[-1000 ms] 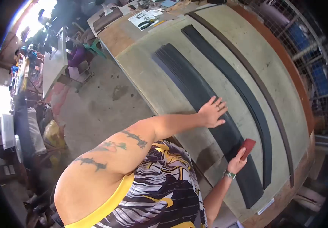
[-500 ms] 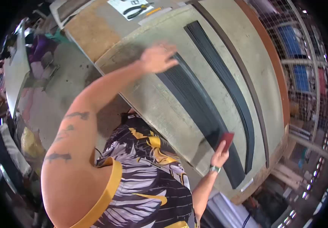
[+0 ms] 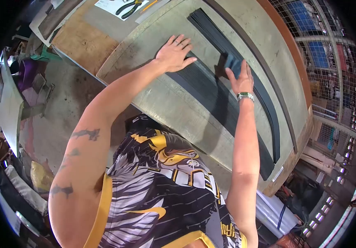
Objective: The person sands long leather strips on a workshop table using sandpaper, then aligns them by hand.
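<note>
My left hand [image 3: 175, 53] lies with spread fingers at the upper end of a wide set of long dark strips [image 3: 205, 89]. In my right hand [image 3: 243, 82] is a small dark blue-grey block [image 3: 235, 66], pinched between thumb and fingers, over or beside a second, narrower bundle of dark strips [image 3: 211, 29]. Whether the block touches that bundle I cannot tell. Both sets rest on a worn greenish-grey board [image 3: 155, 109], curved by the lens. A shadow falls across the wide set.
Black-handled pliers [image 3: 128, 8] lie on white paper at the top, near a yellow pencil [image 3: 149, 5]. A long brown strip [image 3: 250, 45] runs beyond the bundles. Wire mesh shelving [image 3: 326, 53] stands at right, clear plastic rolls [image 3: 275, 213] below.
My right hand has moved up and away from the lower end of the wide set to the narrower bundle. The block's visible face was red and is now dark. My left hand has stayed near the upper end.
</note>
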`<move>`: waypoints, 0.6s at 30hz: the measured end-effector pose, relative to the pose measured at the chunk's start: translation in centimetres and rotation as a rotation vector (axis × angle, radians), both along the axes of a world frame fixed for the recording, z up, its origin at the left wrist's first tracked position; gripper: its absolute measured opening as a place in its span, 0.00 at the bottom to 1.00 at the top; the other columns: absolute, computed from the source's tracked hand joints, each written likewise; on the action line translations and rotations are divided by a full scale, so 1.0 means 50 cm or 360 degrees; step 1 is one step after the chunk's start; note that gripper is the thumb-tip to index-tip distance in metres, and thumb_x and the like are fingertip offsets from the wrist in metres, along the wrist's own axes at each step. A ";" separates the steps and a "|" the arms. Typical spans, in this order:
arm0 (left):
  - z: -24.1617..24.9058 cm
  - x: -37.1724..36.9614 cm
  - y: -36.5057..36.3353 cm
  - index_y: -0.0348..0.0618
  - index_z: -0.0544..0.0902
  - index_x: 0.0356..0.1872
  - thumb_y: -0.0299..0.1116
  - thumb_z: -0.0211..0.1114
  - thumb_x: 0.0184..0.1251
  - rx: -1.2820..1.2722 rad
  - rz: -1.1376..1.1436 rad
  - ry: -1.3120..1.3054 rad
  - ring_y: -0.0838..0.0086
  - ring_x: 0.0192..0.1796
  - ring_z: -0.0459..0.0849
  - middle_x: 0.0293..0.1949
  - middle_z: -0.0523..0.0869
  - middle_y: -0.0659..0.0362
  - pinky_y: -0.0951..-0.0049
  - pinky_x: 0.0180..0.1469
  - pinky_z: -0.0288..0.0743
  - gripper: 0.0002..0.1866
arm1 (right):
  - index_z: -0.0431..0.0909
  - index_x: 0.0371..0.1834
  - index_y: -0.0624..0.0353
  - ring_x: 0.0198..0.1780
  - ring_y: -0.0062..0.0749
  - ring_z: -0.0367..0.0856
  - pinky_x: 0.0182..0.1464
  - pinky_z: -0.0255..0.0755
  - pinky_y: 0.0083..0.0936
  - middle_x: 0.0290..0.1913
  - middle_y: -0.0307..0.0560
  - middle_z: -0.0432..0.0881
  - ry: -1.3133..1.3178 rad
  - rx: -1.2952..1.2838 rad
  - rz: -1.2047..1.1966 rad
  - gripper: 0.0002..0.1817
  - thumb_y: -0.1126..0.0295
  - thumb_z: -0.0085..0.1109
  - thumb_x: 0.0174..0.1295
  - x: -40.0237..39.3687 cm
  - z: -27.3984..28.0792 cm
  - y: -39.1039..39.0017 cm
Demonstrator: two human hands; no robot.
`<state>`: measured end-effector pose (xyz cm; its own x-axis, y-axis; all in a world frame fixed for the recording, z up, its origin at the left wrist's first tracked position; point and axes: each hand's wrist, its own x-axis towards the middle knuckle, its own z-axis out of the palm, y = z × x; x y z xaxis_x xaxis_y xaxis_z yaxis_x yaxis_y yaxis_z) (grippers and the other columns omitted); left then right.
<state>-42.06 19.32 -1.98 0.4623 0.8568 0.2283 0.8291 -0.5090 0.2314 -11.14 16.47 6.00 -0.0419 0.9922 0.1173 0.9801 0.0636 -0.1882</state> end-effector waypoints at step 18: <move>0.025 -0.085 -0.107 0.54 0.68 0.83 0.79 0.65 0.62 -0.0111 0.0396 -0.0059 0.53 0.89 0.52 0.85 0.64 0.49 0.44 0.88 0.44 0.55 | 0.64 0.84 0.57 0.86 0.49 0.61 0.85 0.52 0.56 0.85 0.52 0.65 -0.0068 0.0059 0.0127 0.37 0.47 0.53 0.80 -0.087 -0.152 -0.221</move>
